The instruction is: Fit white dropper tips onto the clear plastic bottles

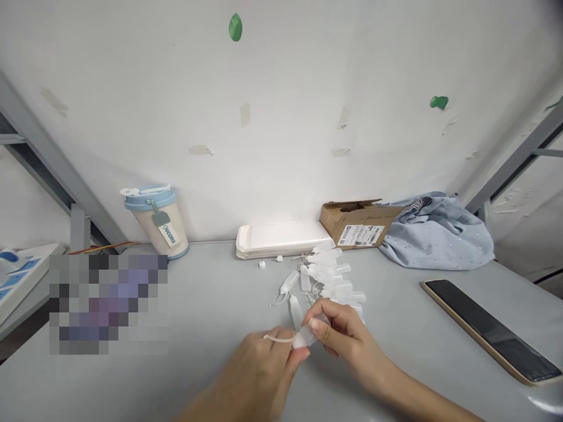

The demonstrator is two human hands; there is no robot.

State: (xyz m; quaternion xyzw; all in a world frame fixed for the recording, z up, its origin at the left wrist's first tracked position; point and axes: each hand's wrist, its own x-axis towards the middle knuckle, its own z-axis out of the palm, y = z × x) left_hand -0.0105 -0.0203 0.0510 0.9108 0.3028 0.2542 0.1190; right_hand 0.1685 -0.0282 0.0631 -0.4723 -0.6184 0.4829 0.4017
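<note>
Between my two hands is a small translucent plastic bottle (309,334) with a white neck and a thin white strap trailing left. The fingers of my right hand (345,331) pinch its body. At the neck end, the thumb and fingers of my left hand (268,363) close round the white part, hiding some of it. Just beyond my hands lies a loose pile of similar small bottles (325,269), several of them with thin straps. One bottle (295,310) lies right behind the one I hold. Two small white caps, one cap (262,265) and another (279,258), rest near the wall.
Along the wall stand a blue-lidded tumbler (158,223), a stack of white packets (284,237), an opened cardboard box (360,225) and a crumpled light-blue cloth (440,234). A phone (488,328) lies at the right. The grey table (197,299) has a pixelated patch on its left.
</note>
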